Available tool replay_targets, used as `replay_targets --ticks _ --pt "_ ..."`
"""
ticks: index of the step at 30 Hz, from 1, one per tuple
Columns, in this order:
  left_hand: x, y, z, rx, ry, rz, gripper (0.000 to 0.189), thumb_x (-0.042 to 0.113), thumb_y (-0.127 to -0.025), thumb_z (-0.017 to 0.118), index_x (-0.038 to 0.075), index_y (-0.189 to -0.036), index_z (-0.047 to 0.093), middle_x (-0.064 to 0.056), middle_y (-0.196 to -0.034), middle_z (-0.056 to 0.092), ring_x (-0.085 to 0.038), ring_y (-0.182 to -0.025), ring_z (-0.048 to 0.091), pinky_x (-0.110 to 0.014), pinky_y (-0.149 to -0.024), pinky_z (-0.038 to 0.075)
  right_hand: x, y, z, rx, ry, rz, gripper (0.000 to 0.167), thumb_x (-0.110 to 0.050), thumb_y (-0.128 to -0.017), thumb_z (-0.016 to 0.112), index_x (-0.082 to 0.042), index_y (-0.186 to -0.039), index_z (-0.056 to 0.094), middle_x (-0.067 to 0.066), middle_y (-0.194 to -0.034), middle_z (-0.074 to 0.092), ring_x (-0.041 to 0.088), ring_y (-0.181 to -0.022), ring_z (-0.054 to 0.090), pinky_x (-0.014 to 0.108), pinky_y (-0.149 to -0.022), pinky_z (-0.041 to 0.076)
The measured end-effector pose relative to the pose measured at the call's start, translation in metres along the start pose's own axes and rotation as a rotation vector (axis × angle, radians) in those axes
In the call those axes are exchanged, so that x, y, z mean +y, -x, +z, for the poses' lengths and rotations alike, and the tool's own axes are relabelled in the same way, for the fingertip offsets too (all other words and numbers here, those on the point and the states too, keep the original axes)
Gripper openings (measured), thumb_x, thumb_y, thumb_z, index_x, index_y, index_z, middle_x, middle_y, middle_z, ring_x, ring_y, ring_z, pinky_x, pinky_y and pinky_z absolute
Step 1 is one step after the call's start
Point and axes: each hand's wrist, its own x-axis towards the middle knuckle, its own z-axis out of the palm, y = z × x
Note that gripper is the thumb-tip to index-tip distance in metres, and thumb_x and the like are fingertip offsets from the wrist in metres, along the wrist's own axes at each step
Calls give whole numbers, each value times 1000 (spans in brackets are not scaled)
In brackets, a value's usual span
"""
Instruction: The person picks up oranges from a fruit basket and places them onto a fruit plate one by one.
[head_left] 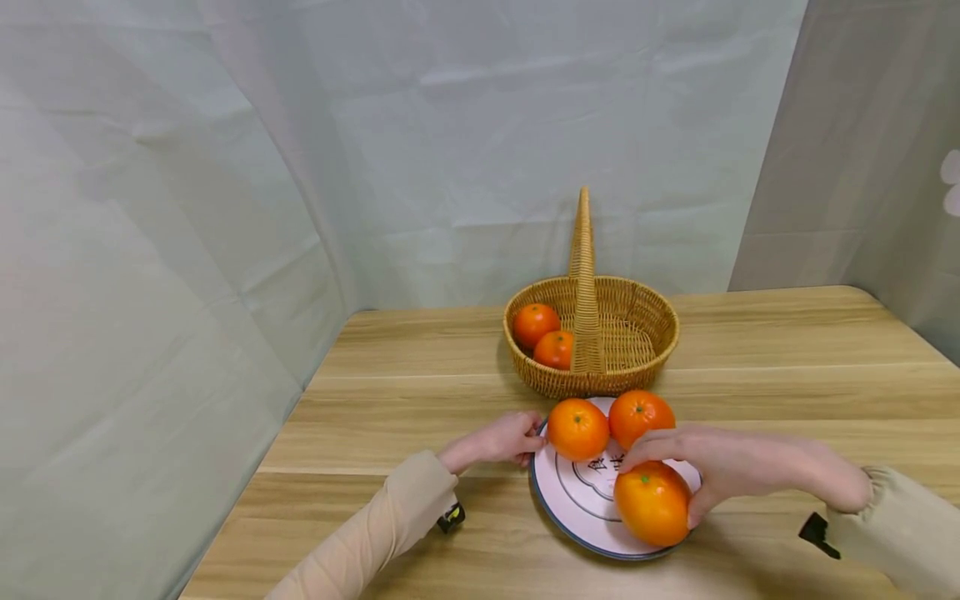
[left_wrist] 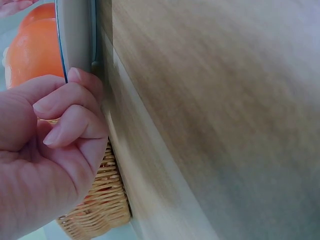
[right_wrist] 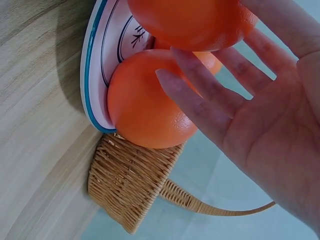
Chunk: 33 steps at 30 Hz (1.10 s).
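A white plate (head_left: 567, 518) with a blue rim and dark lettering bears three oranges. My left hand (head_left: 510, 437) pinches the plate's left rim, and the left wrist view shows its fingers (left_wrist: 75, 107) curled at the edge. On the near right of the plate, my right hand (head_left: 723, 462) grips the largest-looking orange (head_left: 649, 510), thumb on the near side and fingers over the top. Behind it sit another orange (head_left: 640, 411) and, to the left, a third orange (head_left: 577, 429). In the right wrist view some fingers (right_wrist: 192, 100) extend past the gripped orange (right_wrist: 187, 22).
Just behind the plate stands a wicker basket (head_left: 630, 382) with a tall arched handle (head_left: 584, 250). Two oranges (head_left: 536, 323) lie in its left half. The wooden table (head_left: 405, 350) ends at pale cloth (head_left: 465, 150) behind and to the left.
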Motion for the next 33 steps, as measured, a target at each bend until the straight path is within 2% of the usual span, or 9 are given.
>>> replay_targets --ticks 10,20,33 --pt "0 0 0 -6 -4 -2 7 0 -89 53 2 -85 47 -2 -55 47 -9 -46 44 -17 -41 36 4 2 1 2 -2 -15 63 -29 -71 76 -20 -127 48 -6 -125 48 13 -110 45 32 -89 38" --pt "0 -1 -1 -9 6 3 6 -1 -89 51 1 -86 47 -1 -55 46 -9 -45 44 -17 -41 36 5 3 -1 -9 -1 45 64 -30 -71 76 -23 -128 47 -6 -126 48 14 -111 44 33 -90 38" --pt "-2 -2 0 -13 0 -11 5 0 -90 52 1 -87 47 -1 -55 47 -9 -45 44 -17 -41 36 6 4 -2 -16 36 11 72 -21 -66 80 -21 -129 45 -4 -128 46 14 -112 44 34 -89 38"
